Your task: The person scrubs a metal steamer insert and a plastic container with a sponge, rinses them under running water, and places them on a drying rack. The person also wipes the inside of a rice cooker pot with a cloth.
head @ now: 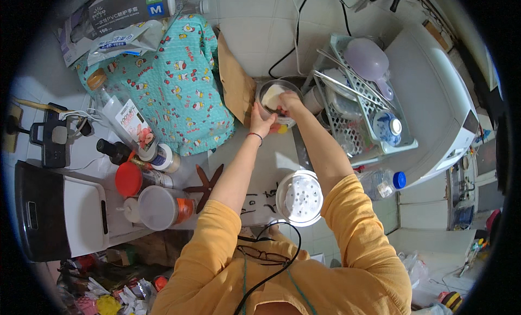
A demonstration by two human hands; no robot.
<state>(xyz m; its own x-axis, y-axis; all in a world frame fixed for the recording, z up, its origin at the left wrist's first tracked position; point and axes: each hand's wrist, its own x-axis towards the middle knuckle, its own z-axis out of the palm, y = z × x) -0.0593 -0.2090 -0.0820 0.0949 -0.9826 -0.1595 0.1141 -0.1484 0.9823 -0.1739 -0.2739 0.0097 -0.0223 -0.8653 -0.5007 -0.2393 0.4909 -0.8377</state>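
Note:
Both of my arms reach forward to a round, clear-walled container point(281, 85) at the back of the counter, beside the wall. Something pale and whitish point(272, 96) shows inside it. My left hand point(262, 121) grips the container's near left side, thumb toward the front. Over the rim, my right hand point(290, 103) dips into the container with its fingers bent. Its fingertips are partly hidden, so whether they hold anything cannot be made out. Small red and yellow patches point(281, 128) show at the container's front, below my hands. A brown cardboard piece point(236, 80) leans just left of it.
A dish rack point(403, 150) with a blue-and-white bowl point(384, 127) and lilac ladle point(366, 62) stands right, beside a white appliance point(431, 99). A perforated white steamer insert point(302, 197) sits near my body. Left are a patterned cloth cover point(175, 87), bottles, jars and a brown trivet point(205, 188).

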